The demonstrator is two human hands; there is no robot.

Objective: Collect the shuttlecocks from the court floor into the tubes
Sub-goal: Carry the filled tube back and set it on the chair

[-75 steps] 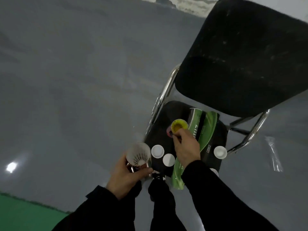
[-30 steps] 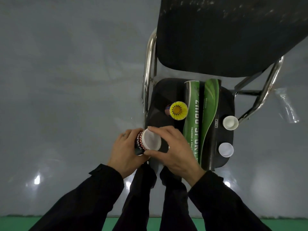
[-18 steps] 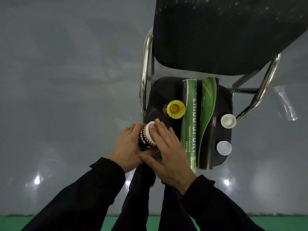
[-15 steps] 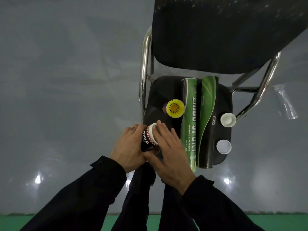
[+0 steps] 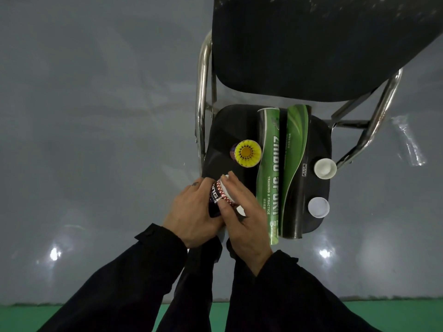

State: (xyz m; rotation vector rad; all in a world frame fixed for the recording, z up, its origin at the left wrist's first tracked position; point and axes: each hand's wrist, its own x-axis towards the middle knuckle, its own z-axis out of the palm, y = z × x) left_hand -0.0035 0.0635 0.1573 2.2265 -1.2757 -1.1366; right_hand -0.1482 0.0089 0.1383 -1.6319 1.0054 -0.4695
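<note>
Two hands on one tube right now, only the head cam to go on. What changed: a couple of seconds back the left hand (image 5: 191,212) held the dark tube (image 5: 215,200) open, a white shuttlecock showing in its mouth, while the right hand (image 5: 242,216) was up by the yellow shuttle (image 5: 247,153). Since then the right has come over with a white cap (image 5: 226,191) and pushed it on, and over the last half second it's barely moved, so I'd say the cap is seated or nearly so. That tube looks done and ready to set down. Left hand is wrapped round the tube body, fingers curled on it, at about 9 o'clock of the cap. Right hand lies over the cap end, fingers fairly straight along the far side and thumb pressing the near side; it reads as gripping the cap, though the contact is partly hidden. Everything sits over the chair (image 5: 223,130) seat. The yellow shuttle stands in its own tube at 1 o'clock of the hands, uncapped. Two green tubes (image 5: 271,168) lie at 3 o'clock, and past them two loose caps (image 5: 324,168).
</note>
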